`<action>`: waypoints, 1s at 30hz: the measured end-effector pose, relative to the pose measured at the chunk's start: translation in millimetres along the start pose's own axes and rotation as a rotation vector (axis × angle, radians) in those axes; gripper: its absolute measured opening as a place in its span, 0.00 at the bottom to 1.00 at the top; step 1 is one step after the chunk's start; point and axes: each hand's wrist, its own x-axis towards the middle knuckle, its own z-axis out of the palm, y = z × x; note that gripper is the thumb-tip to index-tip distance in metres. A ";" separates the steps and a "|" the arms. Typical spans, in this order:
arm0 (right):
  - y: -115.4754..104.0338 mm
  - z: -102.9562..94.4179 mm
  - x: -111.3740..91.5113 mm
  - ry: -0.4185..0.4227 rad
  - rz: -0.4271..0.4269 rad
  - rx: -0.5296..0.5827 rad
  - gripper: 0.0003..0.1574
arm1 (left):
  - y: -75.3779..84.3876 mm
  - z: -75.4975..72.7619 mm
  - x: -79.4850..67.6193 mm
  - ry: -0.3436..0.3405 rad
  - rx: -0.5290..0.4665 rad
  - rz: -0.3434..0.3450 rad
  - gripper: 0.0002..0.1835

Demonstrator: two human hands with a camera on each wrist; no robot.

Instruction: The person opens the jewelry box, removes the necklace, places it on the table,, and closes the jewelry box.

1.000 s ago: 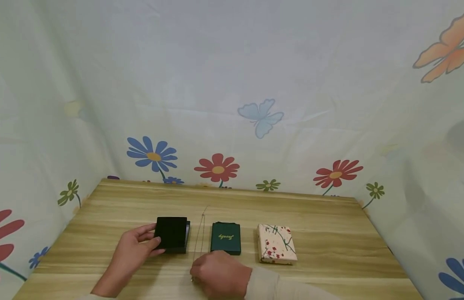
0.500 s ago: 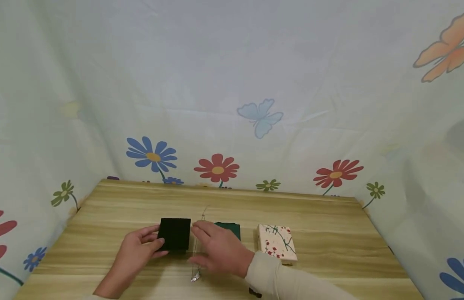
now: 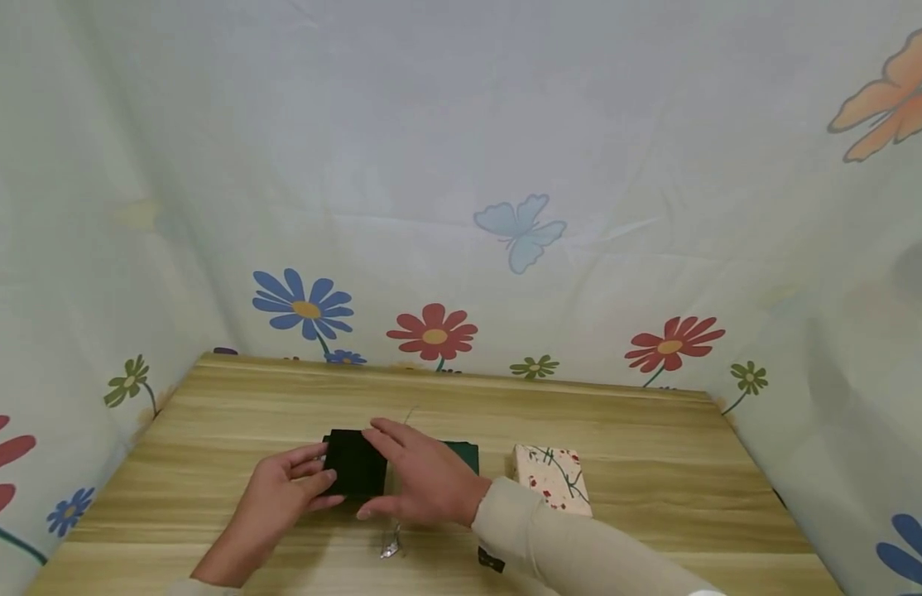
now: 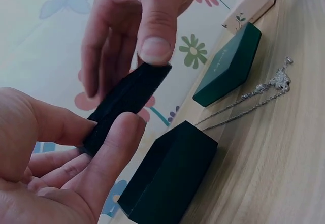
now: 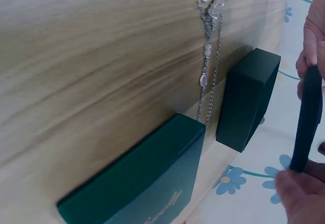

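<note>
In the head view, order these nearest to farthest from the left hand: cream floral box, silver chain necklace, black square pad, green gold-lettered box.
1. Black square pad, held in the left hand.
2. Silver chain necklace, right of the pad.
3. Green gold-lettered box, right of the necklace.
4. Cream floral box, farthest right.

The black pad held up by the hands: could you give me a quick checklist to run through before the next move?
1. Left hand holds the black pad: ok, pinched between thumb and fingers.
2. Right hand grips the pad too: cannot tell; its thumb meets the pad at one end.
3. Open dark green box rests on the table: ok.
4. Pad seated in that box: not ok; it is held apart from it.
5. Necklace put away: not ok; it lies stretched out on the table.
6. Box interior empty: cannot tell, too dark inside.
</note>
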 end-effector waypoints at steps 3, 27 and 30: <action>-0.7 -2.0 4.8 -0.026 0.006 -0.028 0.58 | 0.3 -1.2 1.5 -0.022 -0.027 0.001 0.30; 16.2 -8.9 9.9 0.004 0.040 -0.066 0.42 | 0.9 -22.2 10.5 0.149 0.277 0.083 0.36; 18.9 -9.9 9.7 0.007 0.055 -0.069 0.42 | -1.0 -26.8 14.0 0.094 0.376 0.111 0.42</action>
